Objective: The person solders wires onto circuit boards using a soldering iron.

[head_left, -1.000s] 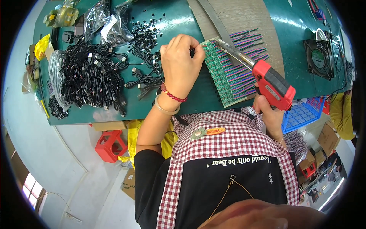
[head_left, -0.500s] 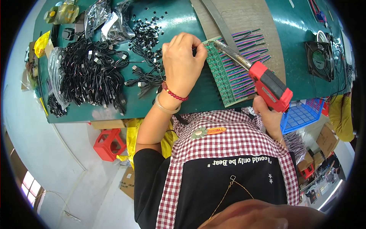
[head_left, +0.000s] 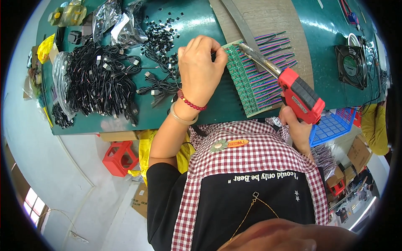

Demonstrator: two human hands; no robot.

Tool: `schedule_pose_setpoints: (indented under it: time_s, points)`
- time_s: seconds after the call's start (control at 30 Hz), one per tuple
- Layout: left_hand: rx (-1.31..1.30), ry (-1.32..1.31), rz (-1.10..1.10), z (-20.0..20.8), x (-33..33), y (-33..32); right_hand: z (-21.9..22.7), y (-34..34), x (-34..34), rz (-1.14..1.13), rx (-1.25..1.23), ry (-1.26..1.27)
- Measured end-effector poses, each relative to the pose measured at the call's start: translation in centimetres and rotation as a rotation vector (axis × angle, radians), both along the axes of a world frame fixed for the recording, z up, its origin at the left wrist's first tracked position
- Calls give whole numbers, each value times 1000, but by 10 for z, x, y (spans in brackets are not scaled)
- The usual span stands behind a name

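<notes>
Circuit-board panel [head_left: 243,81], green and split into a row of small boards, lies near the middle of the worktop's [head_left: 209,109] near edge, its ribbons of coloured wires [head_left: 268,90] fanning out to the right. A brown sheet [head_left: 278,21] carries the wires, perhaps to shield the worktop from heat. Across them, running toward the far edge, rests a flat metal strip [head_left: 238,21]; it probably weighs the row down so that neither hand need steady it.

The right hand [head_left: 296,127] is wrapped round the handle of a red-and-black soldering gun [head_left: 299,94], held from the right so that the barrel slants to the panel's far end. Whether the tip touches cannot be told. The left hand [head_left: 199,62] is at the panel's far left corner, thumb and forefinger bent toward each other, likely to position something small there. Its own knuckles hide the fingertips, so I cannot tell whether they are clamped on a lead.

The gun's barrel passes over the metal strip and some wires, leaving little room there. Loose USB cables [head_left: 157,90] crowd the left wrist, with small black connectors [head_left: 159,37] scattered beyond. A large heap of black cables [head_left: 100,83] fills the worktop's left end; a cooling fan [head_left: 351,65] stands near the right edge, well apart.
</notes>
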State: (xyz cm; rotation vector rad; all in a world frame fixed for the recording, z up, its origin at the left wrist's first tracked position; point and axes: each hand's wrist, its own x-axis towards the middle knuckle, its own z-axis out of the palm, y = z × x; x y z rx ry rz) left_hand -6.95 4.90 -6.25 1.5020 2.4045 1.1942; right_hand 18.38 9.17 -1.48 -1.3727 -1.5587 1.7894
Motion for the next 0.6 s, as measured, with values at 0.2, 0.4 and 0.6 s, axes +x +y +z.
schedule_pose_setpoints:
  time_s: [0.2,0.4,0.6]
  points:
    - [-65,46,-11,6,1,1,0,-2,3,3,-15,3]
    - [-81,162,-4,7,5,4,-2,-3,5,17,-28,-24]
    - [-87,189,-21,7,6,3,-8,-6,10,47,-20,-34]
